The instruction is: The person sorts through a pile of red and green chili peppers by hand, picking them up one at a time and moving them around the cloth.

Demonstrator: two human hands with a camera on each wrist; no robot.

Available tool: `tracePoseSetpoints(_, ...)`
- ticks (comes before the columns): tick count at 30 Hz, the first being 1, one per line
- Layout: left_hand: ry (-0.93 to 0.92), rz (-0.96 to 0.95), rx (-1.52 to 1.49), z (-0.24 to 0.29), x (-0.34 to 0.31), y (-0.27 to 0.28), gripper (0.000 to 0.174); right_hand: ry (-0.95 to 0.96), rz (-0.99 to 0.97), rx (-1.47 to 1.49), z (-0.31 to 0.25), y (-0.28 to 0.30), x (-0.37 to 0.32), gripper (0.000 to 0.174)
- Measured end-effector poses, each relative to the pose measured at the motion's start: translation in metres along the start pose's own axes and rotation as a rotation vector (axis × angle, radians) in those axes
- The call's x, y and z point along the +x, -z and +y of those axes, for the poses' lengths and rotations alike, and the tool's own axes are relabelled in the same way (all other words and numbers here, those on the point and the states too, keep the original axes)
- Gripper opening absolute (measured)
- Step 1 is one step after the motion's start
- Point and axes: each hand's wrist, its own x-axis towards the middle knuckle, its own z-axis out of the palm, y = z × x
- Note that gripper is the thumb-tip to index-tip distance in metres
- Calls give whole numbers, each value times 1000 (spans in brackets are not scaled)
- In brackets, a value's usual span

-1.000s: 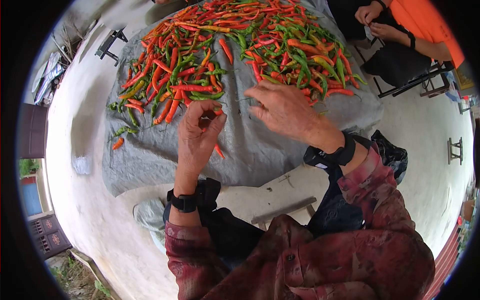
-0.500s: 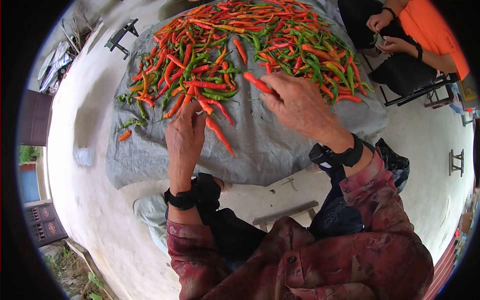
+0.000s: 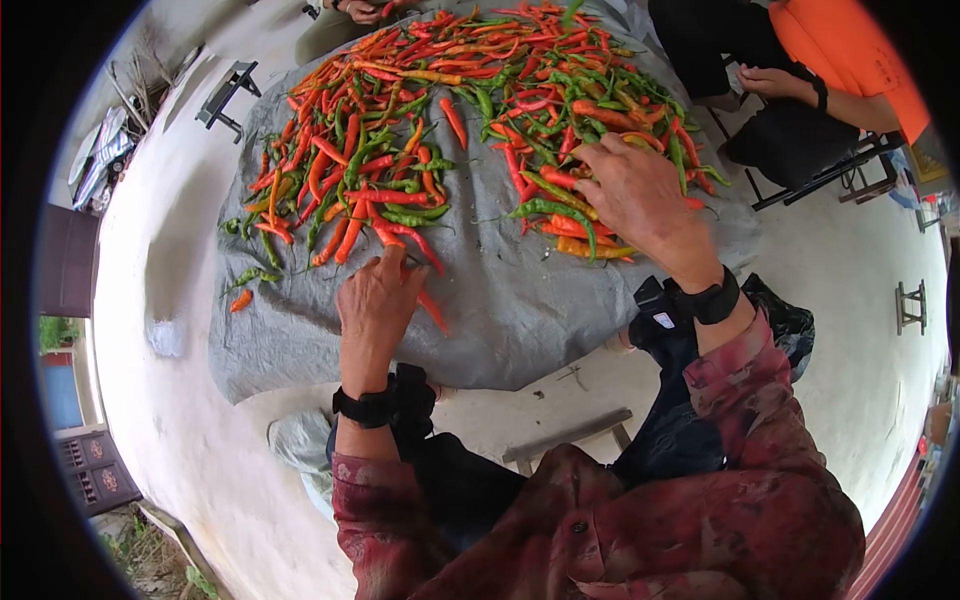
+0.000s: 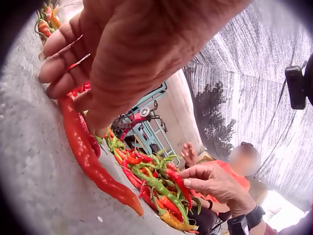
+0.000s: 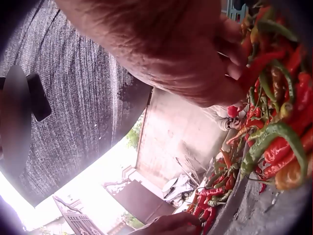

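Note:
In the head view my left hand [image 3: 378, 305] is low over the sheet at the near edge of the left chili pile [image 3: 350, 165]. Its fingertips pinch the upper end of a long red chili pepper [image 4: 93, 156], whose tip points away over the cloth in the left wrist view. Another red chili pepper [image 3: 425, 250] lies just beyond those fingers. My right hand [image 3: 650, 205] is over the near side of the right chili pile [image 3: 580, 225]. Between its thumb and fingers it holds a red chili pepper [image 4: 178, 183], against the green and red ones there.
A grey sheet [image 3: 480, 330] covers the work surface, with a bare strip between the piles. A person in orange [image 3: 850, 60] sits at the right; another person's hand [image 3: 360, 10] shows at the far edge. Small stools [image 3: 228, 98] stand on the floor.
My right hand reached toward the left hand, came away with a red chili pepper and moved right to the right pile. My left hand lowered from above the sheet to the red chili pepper.

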Motion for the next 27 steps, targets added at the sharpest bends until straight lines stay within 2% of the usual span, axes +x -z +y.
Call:
tracePoseSetpoints(4,52,-26,29,0,5,-2,29,-31,18,122,-4,-1,0,19)
tracePoseSetpoints(6,18,14,8,-5,4,-4,29,-45,17,130,-9,-4,0,18)
tracePoseSetpoints(8,-19,55,-14,-1,4,-4,29,35,49,241,-14,-10,-1,15)
tracePoseSetpoints(10,85,-21,-254,10,4,7,33,83,16,331,-24,-15,-4,14)
tracePoseSetpoints(11,58,-15,-273,13,4,9,33,106,9,368,-30,-16,-5,14)
tracePoseSetpoints(13,98,-22,-745,18,6,11,33,144,10,424,-43,-20,-8,15)
tracePoseSetpoints(14,73,-19,-760,23,7,14,33,162,18,440,-49,-23,-10,17)
tracePoseSetpoints(16,191,-116,-1203,39,6,17,32,152,-44,457,-59,-26,-9,19)
tracePoseSetpoints(18,162,-136,-1276,49,5,14,25,145,-113,486,-66,-26,-9,21)
tracePoseSetpoints(20,158,-57,-1422,59,4,6,22,100,-245,689,-69,-25,-4,25)
tracePoseSetpoints(21,141,-75,-1419,56,5,3,17,93,-233,712,-69,-21,-3,24)
tracePoseSetpoints(25,172,-20,-1417,60,8,-2,22,68,-203,721,-68,-22,1,25)
tracePoseSetpoints(27,254,23,-1413,61,8,2,28,44,-307,639,-67,-17,2,18)
